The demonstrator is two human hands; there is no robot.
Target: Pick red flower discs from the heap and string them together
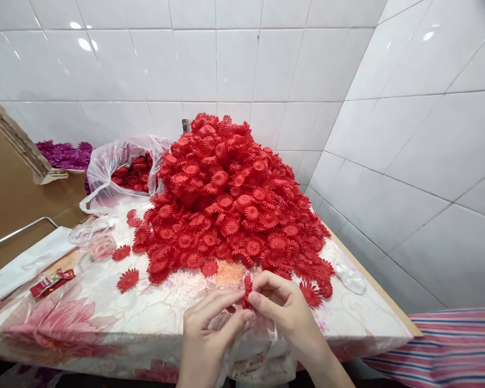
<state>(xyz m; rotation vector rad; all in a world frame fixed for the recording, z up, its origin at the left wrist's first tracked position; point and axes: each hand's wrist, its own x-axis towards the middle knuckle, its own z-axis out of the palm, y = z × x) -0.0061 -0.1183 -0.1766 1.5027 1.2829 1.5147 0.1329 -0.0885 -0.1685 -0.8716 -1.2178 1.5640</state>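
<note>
Between my two hands, near the table's front edge, a small red artificial flower (248, 291) stands on its edge. My left hand (214, 326) pinches it from the left with thumb and fingers. From the right, the thumb and forefinger of my right hand (285, 310) close on it as well. Just beyond my hands rises a large heap of red artificial flowers (230, 199) with fringed petals. Loose flowers lie at the heap's left, one of them a single red flower (127, 280).
A clear plastic bag (105, 167) with more red flowers stands left of the heap. Purple flowers (64, 154) lie behind a cardboard box (24, 210). A clear plastic cup (102, 245) and a red wrapper (52, 283) rest on the flowered tablecloth (145, 328). Tiled walls enclose the back and right.
</note>
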